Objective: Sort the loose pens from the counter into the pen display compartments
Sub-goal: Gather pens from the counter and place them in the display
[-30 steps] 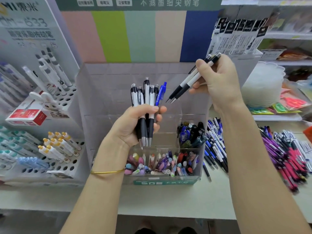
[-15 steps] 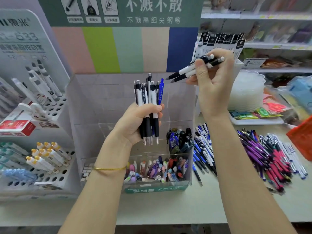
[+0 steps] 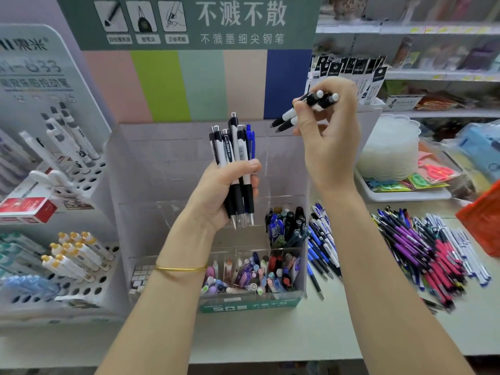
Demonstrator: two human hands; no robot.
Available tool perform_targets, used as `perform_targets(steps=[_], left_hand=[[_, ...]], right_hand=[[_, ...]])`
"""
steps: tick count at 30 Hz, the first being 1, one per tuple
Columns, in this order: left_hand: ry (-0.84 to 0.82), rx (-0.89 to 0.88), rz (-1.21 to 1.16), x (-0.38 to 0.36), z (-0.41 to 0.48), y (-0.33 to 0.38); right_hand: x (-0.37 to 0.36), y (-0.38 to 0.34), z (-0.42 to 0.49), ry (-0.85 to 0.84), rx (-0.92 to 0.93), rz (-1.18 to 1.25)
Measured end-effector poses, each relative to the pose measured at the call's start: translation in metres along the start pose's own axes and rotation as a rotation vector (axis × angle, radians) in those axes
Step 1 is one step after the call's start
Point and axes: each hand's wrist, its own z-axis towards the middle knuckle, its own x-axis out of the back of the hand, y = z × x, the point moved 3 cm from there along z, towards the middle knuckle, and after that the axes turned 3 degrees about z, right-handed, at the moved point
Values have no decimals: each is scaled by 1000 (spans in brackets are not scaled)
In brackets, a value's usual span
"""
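My left hand [image 3: 220, 194] grips an upright bundle of several white-and-black pens [image 3: 234, 150] plus one blue pen, tips down, above the clear pen display [image 3: 151, 185]. My right hand [image 3: 328, 147] pinches two white-and-black pens [image 3: 290, 117] at upper right, tips pointing left and down over the display's back wall. The display's front compartments hold mixed coloured pens [image 3: 254, 272]; a middle right compartment holds dark and blue pens [image 3: 286, 226]. Loose blue-and-white pens [image 3: 323, 244] lie on the counter beside the display, and a heap of purple, pink and white pens [image 3: 430, 247] lies farther right.
A white pen rack [image 3: 67, 255] with yellow-capped pens stands at left, a red box [image 3: 29, 209] on it. A white tray [image 3: 405, 194] with packets and a stack of clear lids sits at back right. An orange basket [image 3: 484, 217] is at the right edge. Shelves run behind.
My right hand turned the two pens flatter, clicker ends to the right, and stays raised above the display. The left hand keeps its bundle steady; the view has tilted up and right slightly.
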Motion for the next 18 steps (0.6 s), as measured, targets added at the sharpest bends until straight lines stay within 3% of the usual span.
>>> perform_targets(steps=[14,18], left_hand=[[25,-54,-37,4,-4,9],[49,-54,-22,10,-2,9]], right_hand=[[-21,14,38,-277,-228,-332],[-32,21,45,-438,-298,-468]])
